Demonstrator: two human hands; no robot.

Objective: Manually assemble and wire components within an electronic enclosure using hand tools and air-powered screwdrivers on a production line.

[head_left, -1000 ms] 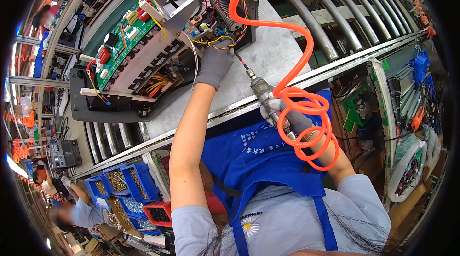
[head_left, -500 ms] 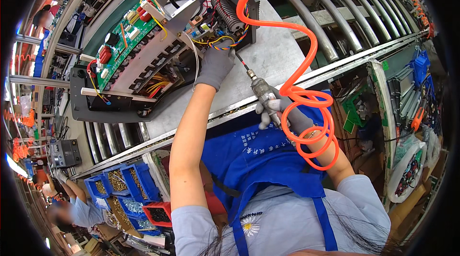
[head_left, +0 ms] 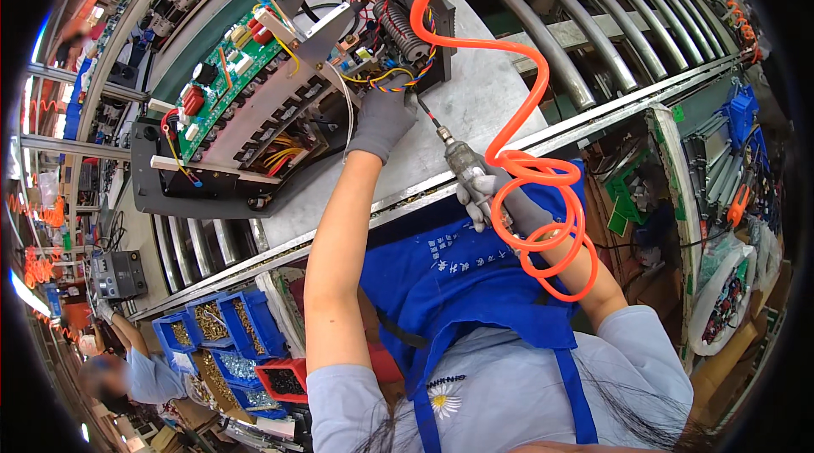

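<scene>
My right hand (head_left: 524, 209), in a grey glove, is wrapped round a pneumatic screwdriver (head_left: 463, 161). Its long bit points up and left, with the tip at the near edge of an electronic assembly (head_left: 405, 29). My left hand (head_left: 383, 120), gloved too, presses against that same edge beside the bit. Its fingers are drawn together and partly hidden under a twisted wire bundle (head_left: 392, 85); what they pinch cannot be made out. The assembly carries a green circuit board (head_left: 233, 71), metal brackets and a black curved panel (head_left: 161, 186). An orange coiled hose (head_left: 530, 67) loops over my right forearm.
A pale metal plate (head_left: 496, 92) lies beneath the assembly, with conveyor rollers (head_left: 585, 46) at the far right. Blue bins (head_left: 254, 326) of screws and a red bin (head_left: 282, 379) stand lower left. Another person (head_left: 144, 372) works at the left. Tools (head_left: 721, 156) hang at right.
The whole picture has shifted slightly. Both hands and the screwdriver keep their places at the assembly's edge. The orange hose has swung a little to the left.
</scene>
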